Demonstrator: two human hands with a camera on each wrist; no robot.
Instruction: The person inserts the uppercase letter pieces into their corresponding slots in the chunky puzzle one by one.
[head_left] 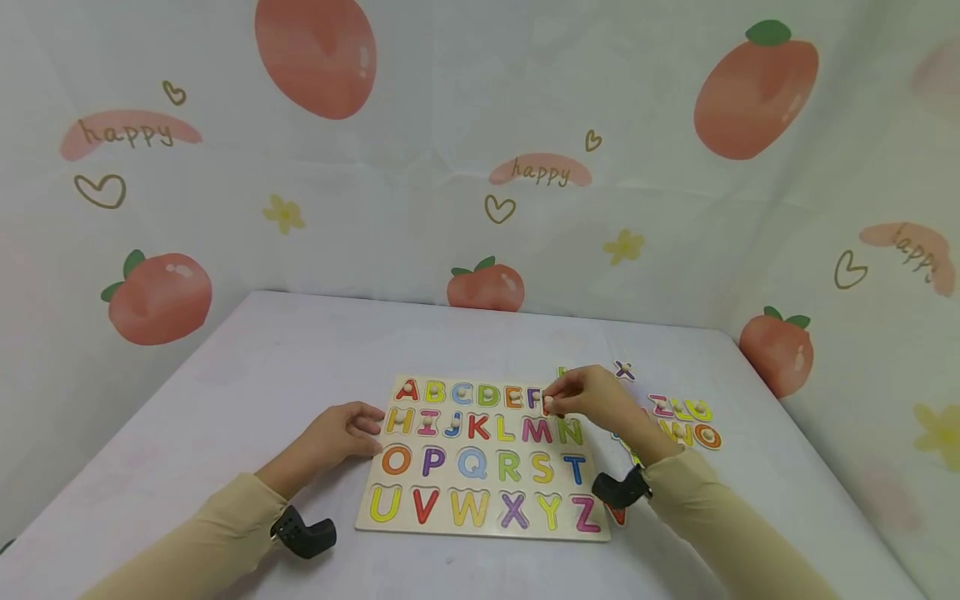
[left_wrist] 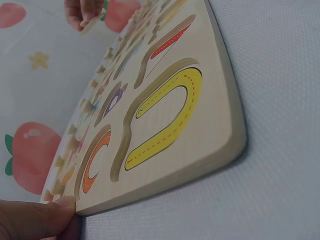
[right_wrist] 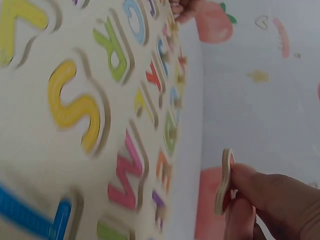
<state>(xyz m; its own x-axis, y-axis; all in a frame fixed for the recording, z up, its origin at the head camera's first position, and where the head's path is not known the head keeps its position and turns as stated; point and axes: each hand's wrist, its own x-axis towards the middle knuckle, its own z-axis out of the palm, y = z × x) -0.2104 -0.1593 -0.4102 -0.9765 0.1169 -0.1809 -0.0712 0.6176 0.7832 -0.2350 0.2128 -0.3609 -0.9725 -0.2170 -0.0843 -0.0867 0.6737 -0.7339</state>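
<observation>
Reaching across the board (left_wrist: 215, 115), right hand (head_left: 592, 396) bent down at the wrist, over the board's far right corner. Thumb and fingers pinch a small reddish letter piece (head_left: 548, 405), raised above the surface just beyond F. Right wrist view shows the piece edge-on, pale wooden rim outward.

Left hand (head_left: 341, 433) low at the board's left edge, beside the H and O rows. Fingers loosely bent and spread, tips touching the edge, not clenched; thumb at the rim. Cannot tell how far any fingertip goes under. Both forearms come in from the near edge of the tabletop (head_left: 300, 350), beige sleeves, a black device at each wrist.

Readable on the board: A to F along the far edge, then H to N, O to T, and U to Z along the near edge. Knobs stand on A to F, H, I and J. Backdrop (head_left: 420, 100) carries "happy" in several places, with hearts and fruit.

Loose letters toward the tabletop's right edge: X (head_left: 624, 370) off the board's far right corner; Z, L, U, W and O (head_left: 707, 437) clustered nearer the right edge.

Hard to make out: the pinched letter's face; the place after F, covered by the right hand; several loose pieces behind the right forearm; a red piece (head_left: 617, 512) by the board's near right corner, partly covered by the wrist device.
</observation>
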